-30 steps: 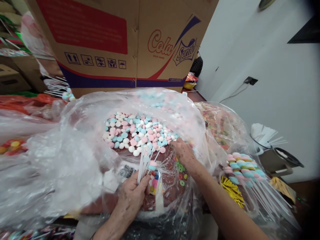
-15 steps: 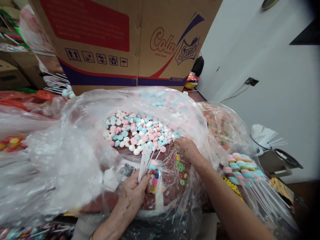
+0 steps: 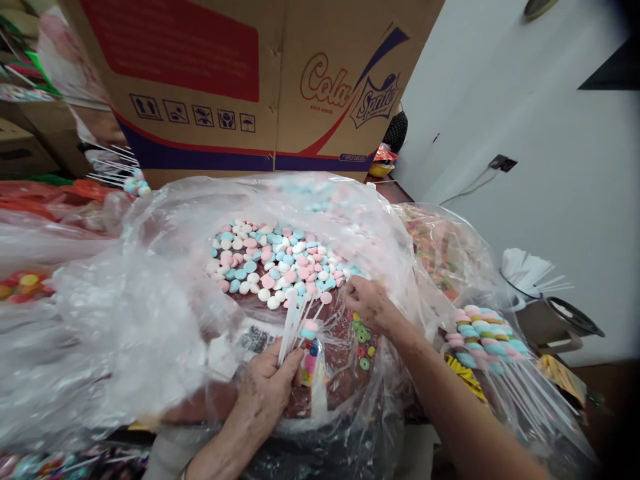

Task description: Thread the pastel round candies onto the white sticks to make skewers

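My left hand (image 3: pixel 270 383) is closed around a bundle of white sticks (image 3: pixel 290 327) that fan upward. A pink and blue candy piece (image 3: pixel 309 329) sits on one of the sticks, just above my thumb. My right hand (image 3: pixel 371 303) has its fingers curled together at the right edge of a pile of round pink, blue and white candies (image 3: pixel 280 260); whatever is in its fingertips is hidden. Below that hand lie small green, red and yellow ring-shaped gummies (image 3: pixel 361 340) on clear plastic. The candies rest inside a large, open clear plastic bag (image 3: pixel 165 287).
A tall cardboard box (image 3: pixel 280 87) stands behind the bag. To the right lie finished candy skewers (image 3: pixel 490 333), a bag of colourful gummies (image 3: pixel 435 240) and a grey jug (image 3: pixel 565 323) beside white sticks (image 3: pixel 533 270). Partly behind the box at left is another person (image 3: pixel 103 123).
My right hand has curled its fingers in and shifted slightly left and down at the pile's edge. The left hand with the sticks has barely moved.
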The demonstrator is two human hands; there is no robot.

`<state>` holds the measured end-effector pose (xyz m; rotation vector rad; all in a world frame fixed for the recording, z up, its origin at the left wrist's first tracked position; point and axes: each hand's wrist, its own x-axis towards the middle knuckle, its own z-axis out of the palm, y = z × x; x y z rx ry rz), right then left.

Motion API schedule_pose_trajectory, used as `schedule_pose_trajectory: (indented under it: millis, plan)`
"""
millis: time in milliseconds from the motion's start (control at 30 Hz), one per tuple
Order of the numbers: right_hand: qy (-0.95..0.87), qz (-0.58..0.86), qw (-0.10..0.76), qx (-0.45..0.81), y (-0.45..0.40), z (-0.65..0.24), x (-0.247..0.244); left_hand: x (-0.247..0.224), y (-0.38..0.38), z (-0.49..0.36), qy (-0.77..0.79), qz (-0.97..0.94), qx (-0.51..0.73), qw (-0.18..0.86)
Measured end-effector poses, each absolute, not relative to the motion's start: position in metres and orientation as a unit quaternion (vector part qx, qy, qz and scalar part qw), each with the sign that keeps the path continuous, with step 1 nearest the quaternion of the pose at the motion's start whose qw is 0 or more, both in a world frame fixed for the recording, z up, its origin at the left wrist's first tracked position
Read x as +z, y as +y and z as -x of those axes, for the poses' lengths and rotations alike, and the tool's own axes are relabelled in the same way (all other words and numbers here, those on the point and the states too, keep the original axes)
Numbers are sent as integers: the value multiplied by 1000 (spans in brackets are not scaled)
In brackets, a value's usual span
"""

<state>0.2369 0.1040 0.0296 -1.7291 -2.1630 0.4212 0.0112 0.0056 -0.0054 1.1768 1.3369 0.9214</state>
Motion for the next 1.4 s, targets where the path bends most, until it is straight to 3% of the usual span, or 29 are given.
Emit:
schedule_pose_trajectory:
  millis: [67, 133, 233, 400, 733, 933, 1233, 1400]
  plan:
    - [-686, 582, 315, 302, 95, -225, 27, -8, 6, -12, 561, -509, 392, 523]
    - [-603, 546, 406, 417, 85, -212, 27, -9, 6, -11, 561, -531, 379, 510]
    - [-540, 528, 456, 472, 73, -197, 30, -11, 8, -10, 556, -559, 356, 501]
    - [-529, 518, 496, 454, 66, -193, 32, -11, 8, -10, 558, -556, 361, 499]
    - [-590, 519, 500, 363, 60, -202, 22, -4, 8, -10, 556, -570, 341, 499]
    - [-510, 508, 541, 435, 63, -198, 21, -4, 8, -10, 550, -573, 344, 502]
    - [-659, 498, 488, 282, 60, -198, 23, -6, 9, -11, 554, -568, 347, 500]
    - [-656, 480, 466, 350, 41, -183, 28, -6, 9, -11, 559, -555, 366, 495]
